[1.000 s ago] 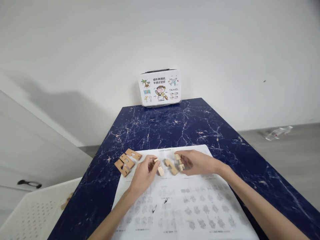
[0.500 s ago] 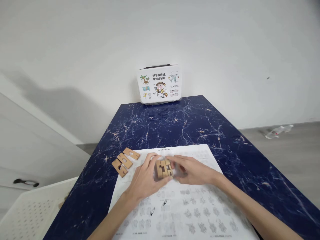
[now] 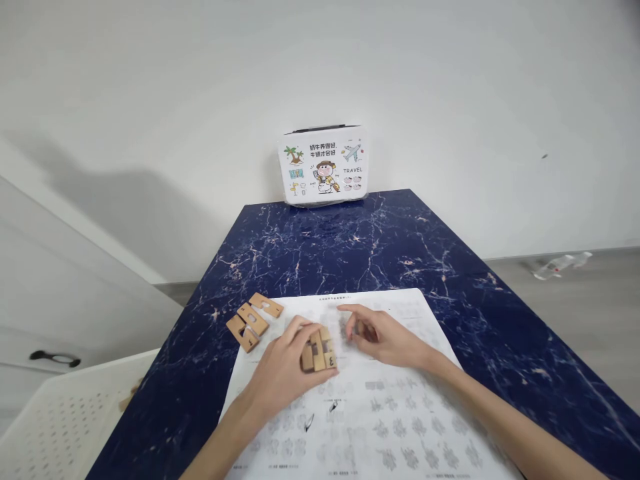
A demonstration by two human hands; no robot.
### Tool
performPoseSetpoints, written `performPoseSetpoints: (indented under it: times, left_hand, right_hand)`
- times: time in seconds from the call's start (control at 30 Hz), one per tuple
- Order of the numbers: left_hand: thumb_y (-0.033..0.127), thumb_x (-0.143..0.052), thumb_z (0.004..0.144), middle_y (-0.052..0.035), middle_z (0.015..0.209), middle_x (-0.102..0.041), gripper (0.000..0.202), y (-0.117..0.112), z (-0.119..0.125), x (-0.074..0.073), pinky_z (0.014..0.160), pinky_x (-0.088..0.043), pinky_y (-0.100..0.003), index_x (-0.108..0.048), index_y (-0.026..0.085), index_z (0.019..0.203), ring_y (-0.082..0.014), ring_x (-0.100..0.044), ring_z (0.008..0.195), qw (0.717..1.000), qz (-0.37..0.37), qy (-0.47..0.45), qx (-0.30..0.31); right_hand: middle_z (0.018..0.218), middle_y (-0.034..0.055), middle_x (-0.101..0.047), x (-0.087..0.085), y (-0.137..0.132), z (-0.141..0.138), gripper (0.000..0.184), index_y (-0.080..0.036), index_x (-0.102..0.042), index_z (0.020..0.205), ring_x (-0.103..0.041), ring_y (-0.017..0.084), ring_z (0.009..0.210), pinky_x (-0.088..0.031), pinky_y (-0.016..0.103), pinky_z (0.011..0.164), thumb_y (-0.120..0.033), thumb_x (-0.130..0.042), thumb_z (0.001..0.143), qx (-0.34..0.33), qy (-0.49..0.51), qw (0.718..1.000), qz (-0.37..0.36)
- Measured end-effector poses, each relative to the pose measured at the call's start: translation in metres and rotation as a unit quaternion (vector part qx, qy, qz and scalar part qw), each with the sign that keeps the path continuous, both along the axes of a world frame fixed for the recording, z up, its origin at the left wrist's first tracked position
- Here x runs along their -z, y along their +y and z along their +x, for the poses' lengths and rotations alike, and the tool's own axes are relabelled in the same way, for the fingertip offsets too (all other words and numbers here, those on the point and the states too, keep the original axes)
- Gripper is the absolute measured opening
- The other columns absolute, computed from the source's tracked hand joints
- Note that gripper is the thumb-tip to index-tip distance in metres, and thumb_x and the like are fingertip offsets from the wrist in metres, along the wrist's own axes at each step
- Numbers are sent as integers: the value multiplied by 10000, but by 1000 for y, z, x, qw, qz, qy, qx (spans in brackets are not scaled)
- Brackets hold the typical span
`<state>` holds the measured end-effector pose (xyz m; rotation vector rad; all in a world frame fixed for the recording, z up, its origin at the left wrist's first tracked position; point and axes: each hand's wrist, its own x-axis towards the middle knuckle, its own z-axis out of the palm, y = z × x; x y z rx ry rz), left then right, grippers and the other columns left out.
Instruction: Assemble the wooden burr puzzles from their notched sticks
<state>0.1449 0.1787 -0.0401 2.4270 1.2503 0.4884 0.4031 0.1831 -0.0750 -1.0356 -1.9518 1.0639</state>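
My left hand (image 3: 283, 367) is closed round a cluster of joined wooden puzzle pieces (image 3: 320, 351), held just above a white printed sheet (image 3: 380, 413) on the dark blue marbled table (image 3: 350, 253). My right hand (image 3: 380, 335) hovers just right of the cluster with its fingers loosely apart and nothing in them. Three flat wooden pieces (image 3: 253, 319) lie side by side on the table, left of my left hand.
A white illustrated box (image 3: 325, 165) stands at the table's far edge against the wall. A white perforated basket (image 3: 60, 427) sits low at the left. A clear plastic bottle (image 3: 557, 264) lies on the floor at the right.
Separate pieces held in both hands a second ago have been brought together into one cluster. My right hand has now let go, and my left hand holds the cluster alone, nearer to me.
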Motion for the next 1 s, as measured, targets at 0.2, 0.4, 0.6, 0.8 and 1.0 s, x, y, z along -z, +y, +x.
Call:
performPoseSetpoints:
  times: [0.2,0.4,0.6,0.8,1.0]
  left_hand:
    - [493,-796,828,-45,1253,-651,505,-29,-68,2,745,-615,-302,-642,283,1261,-250,-722,1011,984,78,-31,-155]
    - [636,-726,786,-39,1146,-695,532,-32,-113,2,821,-606,-336,-696,251,1151,-259,-729,945,939,91,26,-331]
    - [660,-665,808,-64,1211,-690,565,-26,-118,0,936,-569,-393,-676,241,1187,-302,-715,1059,928,66,66,-360]
    - [676,-613,854,-56,1304,-651,584,-20,-107,-2,934,-559,-414,-637,242,1244,-301,-709,1095,917,23,99,-385]
    - [671,-553,898,-88,1417,-593,629,-16,-97,-9,940,-566,-471,-588,237,1353,-330,-704,1108,911,2,129,-392]
  right_hand:
    - [957,5,-738,1,-1,-2,557,-248,-500,1462,-534,133,615,-470,277,589,-150,-565,917,8,9,1000,-19]
    - [949,0,-736,2,-2,-3,535,-251,-521,1430,-520,131,602,-452,271,568,-130,-552,910,9,4,1000,-14]
    - [938,11,-749,-1,-3,-4,521,-238,-537,1423,-524,132,590,-449,277,554,-147,-555,911,14,-7,1000,-13]
    - [942,6,-750,0,-4,-3,514,-240,-549,1414,-517,130,588,-450,277,556,-149,-557,908,14,-12,1000,-13]
    - [916,-10,-738,-2,-3,-5,492,-250,-589,1362,-520,132,585,-444,273,565,-141,-564,883,20,-9,1000,-16]
